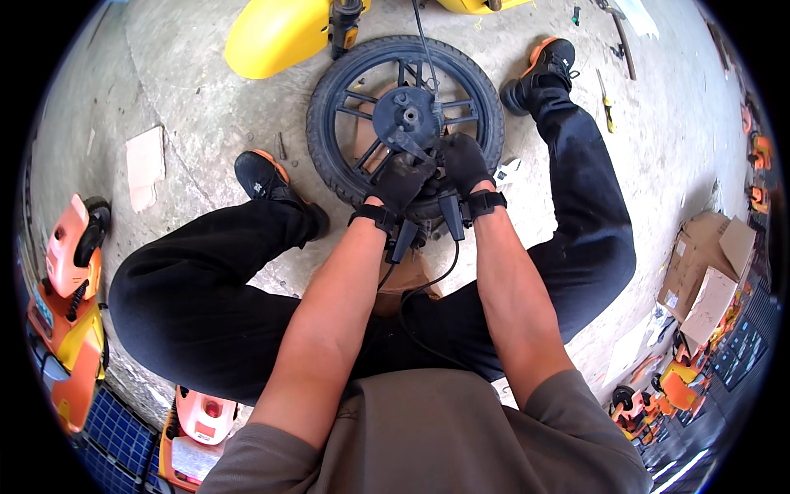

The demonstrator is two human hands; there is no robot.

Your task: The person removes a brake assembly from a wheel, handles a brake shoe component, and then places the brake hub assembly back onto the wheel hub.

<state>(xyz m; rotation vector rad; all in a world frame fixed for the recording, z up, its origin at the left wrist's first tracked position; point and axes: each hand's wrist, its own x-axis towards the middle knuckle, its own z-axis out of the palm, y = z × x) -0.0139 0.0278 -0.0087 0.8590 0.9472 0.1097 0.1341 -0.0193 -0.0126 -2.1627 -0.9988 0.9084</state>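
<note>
A black spoked wheel (pixel 323 103) with a tyre lies flat on the concrete floor between my legs. At its centre is a dark round drum-brake hub plate (pixel 395 115) with a metal lever arm (pixel 411 146) on its near side. A black cable (pixel 425 45) runs from the top of the view down to the hub. My left hand (pixel 403 179), in a black glove, is closed at the near edge of the hub, by the lever arm. Close beside it, my gloved right hand (pixel 462 160) is closed too, near the cable's lower end. The fingers hide what they grip.
Yellow body panels (pixel 276 37) lie beyond the wheel. A yellow-handled screwdriver (pixel 607 111) lies right of my right leg. Flattened cardboard (pixel 146 167) is on the left, an open cardboard box (pixel 704 263) on the right. Orange-and-yellow vehicle parts (pixel 70 305) stand at the left edge.
</note>
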